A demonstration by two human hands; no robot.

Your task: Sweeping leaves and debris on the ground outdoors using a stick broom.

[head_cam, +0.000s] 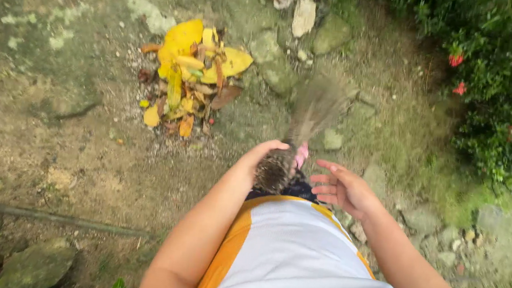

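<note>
My left hand [259, 157] is wrapped around the butt end of a stick broom [311, 115], a bundle of thin brown bristles that fans out, blurred, over the ground ahead. My right hand [343, 188] hovers just to the right of the broom's end, fingers spread and holding nothing. A heap of yellow and brown fallen leaves [190, 71] lies on the dirt to the left of the broom's tip, apart from it. My white and orange shirt fills the bottom of the view.
Bare, mossy dirt ground stretches to the left. Stones [331, 35] lie beyond the leaf heap and along the right. A green bush with red flowers [511, 78] stands at the right. A thin pipe or stick [39, 215] crosses the lower left.
</note>
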